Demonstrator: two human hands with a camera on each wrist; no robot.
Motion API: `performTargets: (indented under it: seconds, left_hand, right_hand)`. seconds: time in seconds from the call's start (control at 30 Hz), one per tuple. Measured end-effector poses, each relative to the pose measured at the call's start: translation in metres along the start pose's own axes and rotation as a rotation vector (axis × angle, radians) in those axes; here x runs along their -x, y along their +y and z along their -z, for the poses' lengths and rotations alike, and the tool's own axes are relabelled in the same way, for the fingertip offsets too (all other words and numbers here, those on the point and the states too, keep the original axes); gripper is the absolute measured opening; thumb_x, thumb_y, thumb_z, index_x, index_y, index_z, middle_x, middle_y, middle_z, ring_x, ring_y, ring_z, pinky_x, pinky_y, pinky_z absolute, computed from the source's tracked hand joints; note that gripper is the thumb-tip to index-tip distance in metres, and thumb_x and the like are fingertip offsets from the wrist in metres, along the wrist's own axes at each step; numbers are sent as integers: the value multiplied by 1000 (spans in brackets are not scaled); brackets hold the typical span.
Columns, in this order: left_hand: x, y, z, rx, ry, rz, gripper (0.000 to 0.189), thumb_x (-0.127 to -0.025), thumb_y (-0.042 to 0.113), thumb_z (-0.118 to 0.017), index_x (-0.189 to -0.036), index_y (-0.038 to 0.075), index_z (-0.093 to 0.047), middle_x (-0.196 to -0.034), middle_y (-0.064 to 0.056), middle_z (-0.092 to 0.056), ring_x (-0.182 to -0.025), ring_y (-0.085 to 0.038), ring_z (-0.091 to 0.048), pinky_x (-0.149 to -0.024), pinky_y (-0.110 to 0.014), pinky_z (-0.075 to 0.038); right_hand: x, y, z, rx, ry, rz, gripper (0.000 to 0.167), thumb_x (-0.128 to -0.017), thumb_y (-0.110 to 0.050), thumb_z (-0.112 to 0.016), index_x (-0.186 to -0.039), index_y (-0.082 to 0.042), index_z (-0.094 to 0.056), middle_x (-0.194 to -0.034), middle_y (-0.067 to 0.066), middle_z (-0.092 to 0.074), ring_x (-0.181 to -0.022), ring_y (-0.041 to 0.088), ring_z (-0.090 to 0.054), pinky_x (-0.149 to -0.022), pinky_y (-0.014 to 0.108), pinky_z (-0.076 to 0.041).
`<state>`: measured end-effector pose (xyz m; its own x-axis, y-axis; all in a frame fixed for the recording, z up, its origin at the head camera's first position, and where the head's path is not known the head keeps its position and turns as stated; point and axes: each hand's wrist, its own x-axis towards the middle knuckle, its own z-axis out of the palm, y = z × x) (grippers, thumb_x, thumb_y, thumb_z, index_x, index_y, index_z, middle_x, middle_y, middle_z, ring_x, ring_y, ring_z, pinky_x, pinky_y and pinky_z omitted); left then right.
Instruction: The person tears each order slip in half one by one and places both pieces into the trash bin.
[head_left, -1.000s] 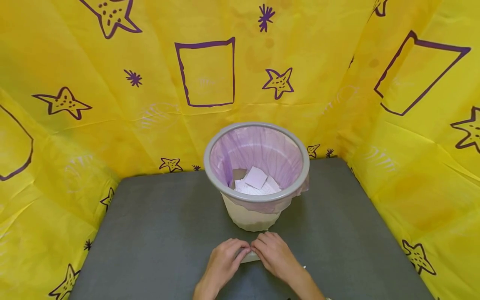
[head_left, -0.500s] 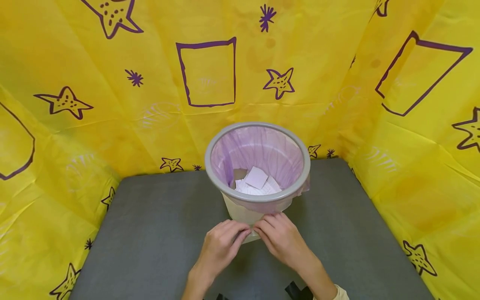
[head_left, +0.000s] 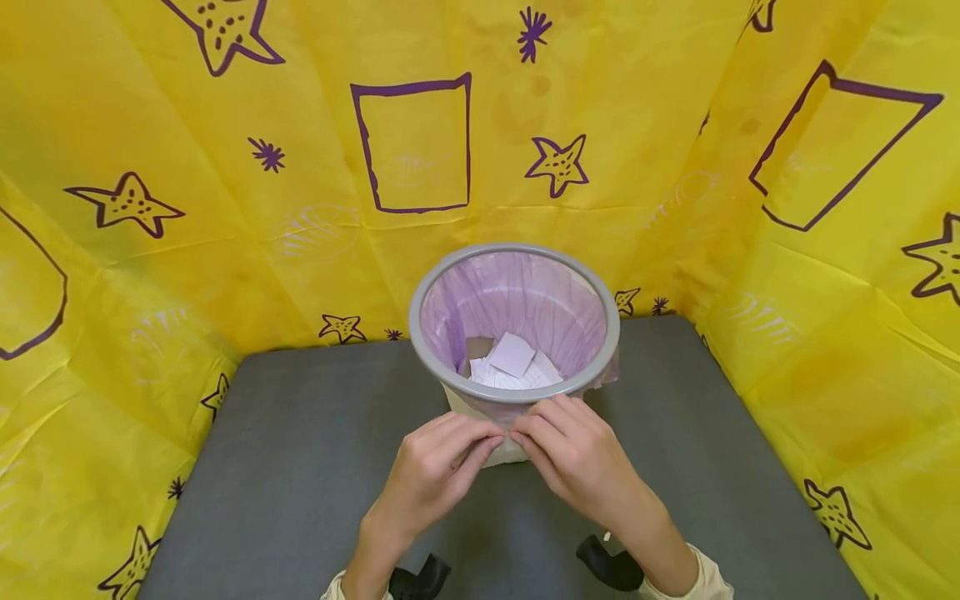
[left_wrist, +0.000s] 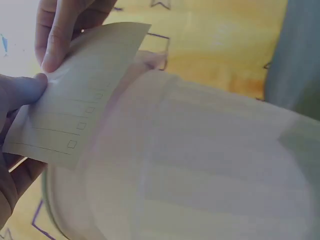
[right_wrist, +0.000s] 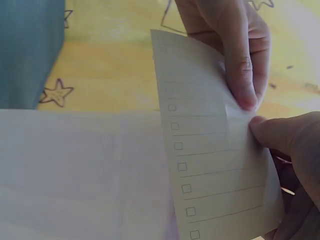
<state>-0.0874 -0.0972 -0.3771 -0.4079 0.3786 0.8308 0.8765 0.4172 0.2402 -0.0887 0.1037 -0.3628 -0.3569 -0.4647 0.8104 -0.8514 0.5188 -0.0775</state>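
Note:
A paper checklist sheet [right_wrist: 215,165], printed with lines and small checkboxes, is pinched along its upper edge by both hands, thumbs facing me. My left hand [head_left: 427,479] and right hand [head_left: 588,458] nearly meet at the fingertips in the head view, hiding most of the sheet. In the left wrist view the sheet hangs bent in front of a pale bin [left_wrist: 220,165], with the left hand's thumb [left_wrist: 27,90] near the right hand's fingers. The bin, lined with a purple bag [head_left: 525,292], stands upright just beyond the hands; white paper pieces [head_left: 513,358] lie inside.
The bin's grey rim [head_left: 517,397] rises behind the fingers. A dark grey table [head_left: 322,467] extends to both sides. Yellow patterned cloth [head_left: 300,125] encloses the back and sides. Black curved pieces [head_left: 611,567] sit by the wrists, and a tiny white scrap [head_left: 607,536] shows nearby.
Both hands, pinching the sheet, have risen from low over the table to in front of the bin's upper wall, coming closer to me. The bin and its contents have not moved.

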Motion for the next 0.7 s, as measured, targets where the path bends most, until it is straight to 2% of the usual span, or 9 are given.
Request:
performTargets:
  seconds: [0.23, 0.47, 0.7]
  left_hand:
    - [-23, -4, 8, 33, 15, -8, 4, -90, 10, -68, -93, 9, -70, -82, 3, -70, -72, -7, -61, -69, -15, -49]
    - [-32, -10, 6, 53, 12, 3, 5, -87, 9, -71, -92, 8, -70, -82, 2, -70, -72, -8, -61, -68, -17, -49]
    - [-36, -11, 2, 17, 82, -76, 4, -90, 10, -69, -91, 6, -69, -79, 1, -68, -66, -7, -56, -64, -17, -47]
  right_hand:
    - [-19, 7, 10, -4, -10, -22, 23, -100, -21, -53, -86, -9, -67, -78, -2, -60, -69, 13, -50, -64, 23, -40]
    - [-27, 12, 14, -7, -5, -47, 25, -101, -23, -52, -84, -9, -66, -76, -2, -59, -68, 13, -49, -63, 24, -39]
    - [-33, 14, 18, -36, -31, -63, 26, -102, -23, -50, -84, -10, -65, -76, -3, -59, -69, 12, -48, -64, 23, -37]
